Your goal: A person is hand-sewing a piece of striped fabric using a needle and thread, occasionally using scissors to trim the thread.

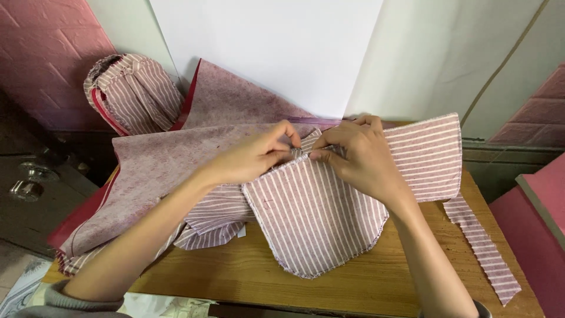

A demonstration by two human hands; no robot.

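Pinching the top edge of a striped fabric piece (315, 215), the left hand (253, 158) and the right hand (359, 156) meet at the middle of the wooden table (376, 282). Each hand is nearly closed, thumb pressed against fingertips on the cloth's folded edge; something small, possibly a pin, may sit between them, but it is too fine to tell. The piece lies flat, its curved lower edge toward the person. Beside it to the left spreads a mottled pink cloth (176, 159), with 1 rolled striped bundle (132, 91) behind. A narrow striped strip (482, 247) lies at the table's right edge.
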